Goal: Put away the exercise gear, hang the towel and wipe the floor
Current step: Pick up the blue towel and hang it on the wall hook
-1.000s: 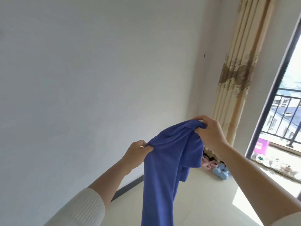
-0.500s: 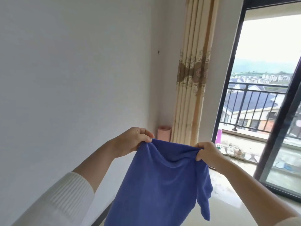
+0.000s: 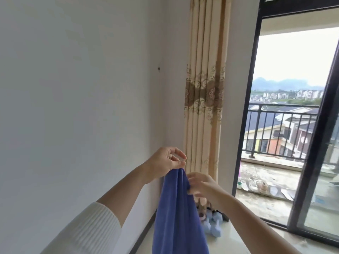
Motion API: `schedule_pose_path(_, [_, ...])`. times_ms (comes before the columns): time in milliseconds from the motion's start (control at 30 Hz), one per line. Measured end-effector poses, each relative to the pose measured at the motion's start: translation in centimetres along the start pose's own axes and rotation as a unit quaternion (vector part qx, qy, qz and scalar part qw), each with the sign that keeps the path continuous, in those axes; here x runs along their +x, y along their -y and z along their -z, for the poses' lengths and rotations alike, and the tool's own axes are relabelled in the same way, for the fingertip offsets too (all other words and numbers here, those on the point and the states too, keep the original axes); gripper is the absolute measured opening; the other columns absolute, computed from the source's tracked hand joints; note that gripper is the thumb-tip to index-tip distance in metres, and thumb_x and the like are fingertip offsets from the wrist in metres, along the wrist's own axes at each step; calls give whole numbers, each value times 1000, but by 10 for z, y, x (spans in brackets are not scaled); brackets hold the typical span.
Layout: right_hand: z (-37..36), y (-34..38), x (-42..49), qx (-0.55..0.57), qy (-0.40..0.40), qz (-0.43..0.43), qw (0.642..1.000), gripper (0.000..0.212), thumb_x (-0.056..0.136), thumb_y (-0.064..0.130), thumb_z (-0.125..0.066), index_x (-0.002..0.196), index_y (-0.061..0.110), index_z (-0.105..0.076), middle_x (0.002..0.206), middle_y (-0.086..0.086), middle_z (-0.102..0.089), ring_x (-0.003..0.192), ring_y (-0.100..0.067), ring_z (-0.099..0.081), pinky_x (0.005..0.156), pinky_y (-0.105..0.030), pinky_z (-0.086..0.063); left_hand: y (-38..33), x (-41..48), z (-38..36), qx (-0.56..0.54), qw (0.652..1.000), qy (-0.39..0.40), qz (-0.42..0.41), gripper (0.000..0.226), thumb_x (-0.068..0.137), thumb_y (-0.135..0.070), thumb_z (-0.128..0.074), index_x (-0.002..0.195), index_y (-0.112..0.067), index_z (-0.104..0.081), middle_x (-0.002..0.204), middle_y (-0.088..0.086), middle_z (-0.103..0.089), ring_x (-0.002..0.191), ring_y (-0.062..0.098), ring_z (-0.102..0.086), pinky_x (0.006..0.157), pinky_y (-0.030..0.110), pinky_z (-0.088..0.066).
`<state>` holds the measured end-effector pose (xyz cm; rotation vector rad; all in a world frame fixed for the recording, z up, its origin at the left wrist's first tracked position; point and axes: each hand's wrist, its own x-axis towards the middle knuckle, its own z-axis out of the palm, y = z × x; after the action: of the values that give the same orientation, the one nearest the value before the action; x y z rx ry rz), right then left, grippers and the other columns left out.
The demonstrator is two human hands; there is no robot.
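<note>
One blue towel (image 3: 178,213), hanging long and bunched from my two hands, out in front of me near the room corner. My left hand (image 3: 165,163) pinches the towel's top edge; thumb and fingers (image 3: 180,163) are clenched on the cloth, one finger curled loose above. My right hand (image 3: 203,184) is just beside it, slightly lower, fingers against the towel's right fold, but it's blurred and I cannot tell if they grip. One white ribbed sleeve (image 3: 86,230) shows on my left arm. Behind the towel on the floor (image 3: 238,241), light blue dumbbells (image 3: 213,226) sit at the foot of one beige curtain (image 3: 205,88); count unclear, partly hidden. One dark door frame (image 3: 245,125) right, one balcony railing (image 3: 282,132) beyond it.
</note>
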<state>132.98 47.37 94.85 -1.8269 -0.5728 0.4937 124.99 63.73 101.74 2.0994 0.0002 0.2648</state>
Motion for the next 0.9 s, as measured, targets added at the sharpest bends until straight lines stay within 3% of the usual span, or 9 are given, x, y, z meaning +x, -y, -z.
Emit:
schedule_pose_path(100, [4,8,75,20,16,51,998,29,82,-2,-60,101,15,-72,95,-4,-73,92,-17,-68,81,-30,-57,20,65,16,14,1000,4,-5,8,86,-24,-71,93,-25,-68,83,3,-67,82,13,-63,81,29,-48])
schedule_pose_path(200, [12,20,150,52,31,54,997,19,87,4,-60,101,7,-73,97,-6,-72,92,-16,-68,76,-29,-56,44,125,47,31,999,-21,6,12,83,-25,-74,92,-25,-68,90,10,-69,84,14,-64,82,29,-50])
schedule_pose_path(333, [18,39,237,73,81,42,993,17,81,12,-61,90,9,-74,101,-13,-71,100,-27,-66,94,-43,-52,70,196,94,81,993,-83,7,14,80,-23,-76,90,-24,-67,84,3,-65,79,11,-61,78,25,-48])
schedule_pose_path(467, [28,56,319,82,100,47,990,12,78,15,-62,76,12,-73,88,-13,-68,84,-25,-64,78,-38,-50,92,263,136,144,983,-110,3,13,81,-21,-76,91,-20,-68,80,-1,-65,74,9,-60,71,21,-47])
schedule_pose_path(633, [48,94,434,50,-27,124,991,13,86,18,-63,87,14,-76,91,-12,-73,82,-20,-66,75,-32,-51,115,360,186,196,972,-130,4,17,78,-17,-78,91,-20,-68,81,-5,-64,79,12,-61,74,25,-50])
schedule_pose_path(800, [69,149,550,25,-93,206,974,15,90,15,-59,87,17,-74,81,3,-69,76,-9,-60,68,-23,-47,138,468,224,232,971,-51,6,21,80,-11,-70,98,-21,-66,87,-3,-70,81,15,-67,74,29,-55])
schedule_pose_path(900, [95,174,615,25,-125,219,967,18,91,15,-56,87,18,-73,88,-1,-71,81,-12,-61,76,-27,-50,155,533,254,258,964,-62,23,7,86,-20,-62,93,-22,-65,79,-4,-67,68,9,-61,62,17,-48])
